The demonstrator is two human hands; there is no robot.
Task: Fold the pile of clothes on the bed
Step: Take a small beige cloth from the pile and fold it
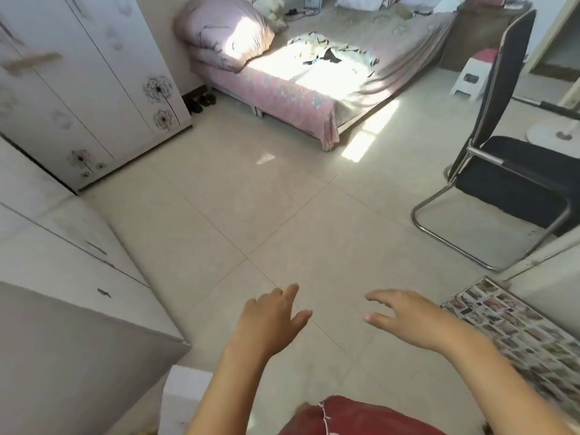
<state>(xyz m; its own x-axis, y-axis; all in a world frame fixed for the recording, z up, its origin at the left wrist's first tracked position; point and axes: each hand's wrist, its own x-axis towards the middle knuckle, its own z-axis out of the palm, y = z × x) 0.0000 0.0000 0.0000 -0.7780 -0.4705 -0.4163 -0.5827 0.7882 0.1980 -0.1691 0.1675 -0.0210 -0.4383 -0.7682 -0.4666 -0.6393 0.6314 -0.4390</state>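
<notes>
Clothes (pixel 332 51) lie heaped on the bed (pixel 292 92) at upper centre, well apart from my left hand (pixel 273 315) and right hand (pixel 405 315), both spread, empty, low in frame, reaching ahead.

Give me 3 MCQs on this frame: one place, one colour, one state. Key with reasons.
1. Where does the pile of clothes lie?
A. on the bed
B. on the chair
C. on the floor

2. What colour is the seat of the chair?
A. white
B. black
C. pink

3. What do the two hands hold?
A. a shirt
B. a pillow
C. nothing

Key:
1 A: the pile sits in the sunlit patch on the bed.
2 B: its seat and back pad are black on a metal frame.
3 C: the left hand and right hand hang over bare floor, fingers spread and relaxed.
</notes>
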